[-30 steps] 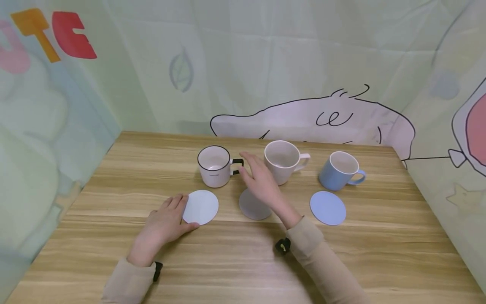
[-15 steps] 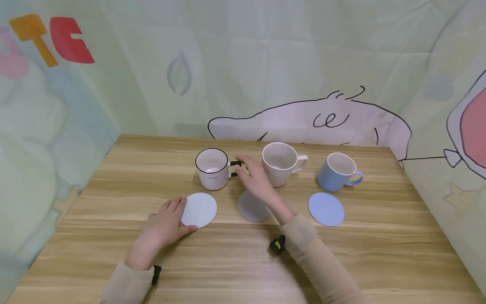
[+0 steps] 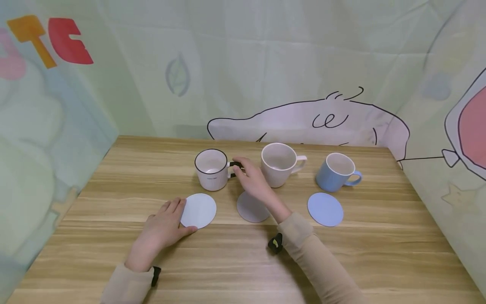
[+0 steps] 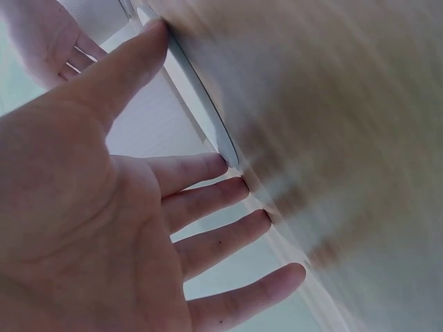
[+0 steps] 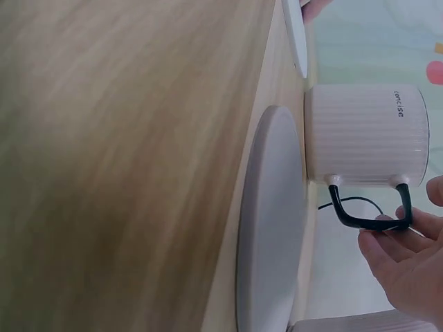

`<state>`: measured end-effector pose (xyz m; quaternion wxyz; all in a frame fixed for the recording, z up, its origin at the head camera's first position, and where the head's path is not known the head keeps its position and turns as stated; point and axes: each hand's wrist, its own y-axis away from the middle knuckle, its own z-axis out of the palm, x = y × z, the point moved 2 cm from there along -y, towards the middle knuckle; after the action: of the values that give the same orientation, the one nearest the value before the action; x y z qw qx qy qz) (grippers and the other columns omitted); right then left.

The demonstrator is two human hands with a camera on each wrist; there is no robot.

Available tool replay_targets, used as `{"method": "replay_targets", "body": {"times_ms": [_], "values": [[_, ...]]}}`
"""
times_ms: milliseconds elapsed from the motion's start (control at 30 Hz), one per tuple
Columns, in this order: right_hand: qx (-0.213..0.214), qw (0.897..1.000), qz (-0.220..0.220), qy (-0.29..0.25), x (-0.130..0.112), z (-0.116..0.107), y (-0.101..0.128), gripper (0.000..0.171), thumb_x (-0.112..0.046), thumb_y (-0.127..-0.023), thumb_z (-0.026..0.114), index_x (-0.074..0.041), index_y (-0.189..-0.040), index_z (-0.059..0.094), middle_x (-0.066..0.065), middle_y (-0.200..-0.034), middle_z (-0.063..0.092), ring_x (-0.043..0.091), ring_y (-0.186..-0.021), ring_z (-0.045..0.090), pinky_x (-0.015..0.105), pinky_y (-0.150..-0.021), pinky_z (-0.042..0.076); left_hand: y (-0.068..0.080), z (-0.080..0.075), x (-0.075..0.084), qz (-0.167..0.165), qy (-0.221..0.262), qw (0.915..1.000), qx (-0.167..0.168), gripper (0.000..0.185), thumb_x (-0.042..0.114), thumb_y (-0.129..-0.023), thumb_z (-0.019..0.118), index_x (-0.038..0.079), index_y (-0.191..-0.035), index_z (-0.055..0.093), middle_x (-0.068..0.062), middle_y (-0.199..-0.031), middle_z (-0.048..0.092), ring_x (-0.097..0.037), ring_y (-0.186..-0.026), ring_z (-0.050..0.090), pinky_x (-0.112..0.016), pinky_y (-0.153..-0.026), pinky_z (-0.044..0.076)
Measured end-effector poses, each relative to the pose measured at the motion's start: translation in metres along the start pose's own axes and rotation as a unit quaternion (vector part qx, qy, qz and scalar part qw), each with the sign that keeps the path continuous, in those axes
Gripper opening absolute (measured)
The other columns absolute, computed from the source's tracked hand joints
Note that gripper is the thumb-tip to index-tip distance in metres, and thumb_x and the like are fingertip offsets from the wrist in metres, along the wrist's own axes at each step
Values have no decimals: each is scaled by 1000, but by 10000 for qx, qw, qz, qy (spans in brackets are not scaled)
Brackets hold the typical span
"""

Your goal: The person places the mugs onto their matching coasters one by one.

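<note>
right hand [image 3: 253, 181] at white mug [image 3: 211, 169] handle, left hand [image 3: 161, 230] touching white coaster [image 3: 198, 210]

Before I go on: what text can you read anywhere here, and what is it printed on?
"concise": small print on the white mug, readable in the right wrist view only.
"TE": big orange and red letters on the backdrop; a pink letter before them is cut off.
Nothing legible on the other mugs or coasters.

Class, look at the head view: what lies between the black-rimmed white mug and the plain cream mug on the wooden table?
The person's right hand, its fingers at the black-rimmed white mug's black handle; the plain cream mug stands just right of it.
</note>
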<state>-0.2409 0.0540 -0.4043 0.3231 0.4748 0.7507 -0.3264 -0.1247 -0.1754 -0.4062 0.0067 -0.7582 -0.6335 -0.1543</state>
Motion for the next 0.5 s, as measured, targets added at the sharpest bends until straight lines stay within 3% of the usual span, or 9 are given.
{"method": "replay_targets", "body": {"times_ms": [367,500], "values": [[-151,9995,238,168,2,5,-6,39,-23,-104,40,-5,-137,50,11,-141,53,25,-136,45,40,-112,37,0,0,0,-3,4,10000,40,89,50,-82,69,-4,-143,35,-25,-144,40,-47,-131,37,-70,-86,42],[-118,9993,318,152,1,6,-7,37,-25,-104,39,-7,-133,53,11,-138,55,24,-133,48,40,-111,39,0,1,0,-35,-6,10000,0,89,50,-82,69,-4,-144,34,-25,-144,39,-47,-132,37,-70,-86,42]]}}
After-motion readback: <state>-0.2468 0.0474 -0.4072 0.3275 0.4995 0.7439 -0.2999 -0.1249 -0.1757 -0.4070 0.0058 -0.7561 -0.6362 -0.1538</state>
